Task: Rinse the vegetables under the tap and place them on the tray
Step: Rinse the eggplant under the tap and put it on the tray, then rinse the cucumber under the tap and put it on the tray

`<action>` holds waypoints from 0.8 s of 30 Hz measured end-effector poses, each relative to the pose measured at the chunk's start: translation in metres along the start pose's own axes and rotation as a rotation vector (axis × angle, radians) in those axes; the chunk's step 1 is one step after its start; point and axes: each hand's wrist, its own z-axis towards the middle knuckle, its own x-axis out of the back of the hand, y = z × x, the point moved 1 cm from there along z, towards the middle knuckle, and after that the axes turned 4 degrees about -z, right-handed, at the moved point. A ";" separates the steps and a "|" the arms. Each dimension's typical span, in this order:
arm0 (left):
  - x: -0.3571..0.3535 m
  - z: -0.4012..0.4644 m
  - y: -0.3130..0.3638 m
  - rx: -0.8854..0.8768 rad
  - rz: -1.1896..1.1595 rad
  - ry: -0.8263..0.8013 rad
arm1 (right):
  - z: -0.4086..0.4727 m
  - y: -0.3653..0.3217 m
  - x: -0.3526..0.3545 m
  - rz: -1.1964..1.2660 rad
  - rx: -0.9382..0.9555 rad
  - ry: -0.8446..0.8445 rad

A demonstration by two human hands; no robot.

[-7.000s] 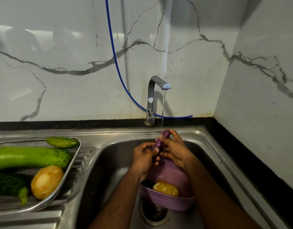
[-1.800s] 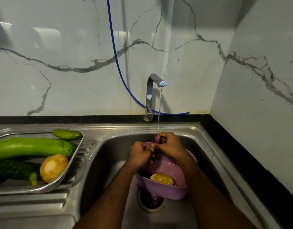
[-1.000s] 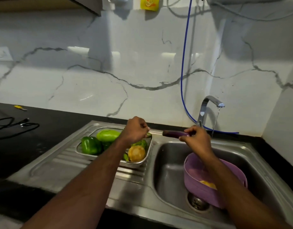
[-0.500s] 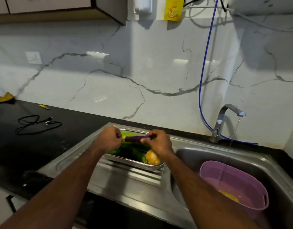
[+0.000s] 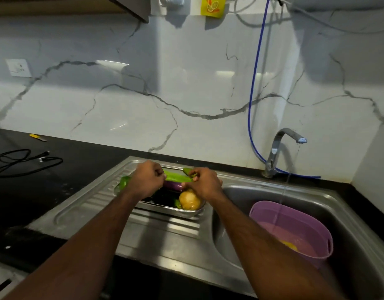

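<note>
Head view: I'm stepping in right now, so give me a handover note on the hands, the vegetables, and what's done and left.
Left hand and right hand: both closed on the purple eggplant, held low over the tray.
Tray on the drainboard already holds a potato and green vegetables.
Tap is running into the purple basket in the sink; a yellow vegetable sits in it.
Done: eggplant carried to the tray.
Left: release it, then rinse and move the basket's vegetable.
</note>
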 end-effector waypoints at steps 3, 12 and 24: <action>-0.025 0.006 0.026 -0.045 -0.069 0.025 | -0.002 0.025 0.025 0.010 -0.022 0.038; -0.141 0.012 0.128 -0.177 -0.230 0.038 | -0.011 0.144 0.088 0.086 -0.169 0.134; -0.332 -0.012 0.151 0.128 -0.408 -0.185 | -0.035 0.292 0.088 -0.091 -0.342 -0.100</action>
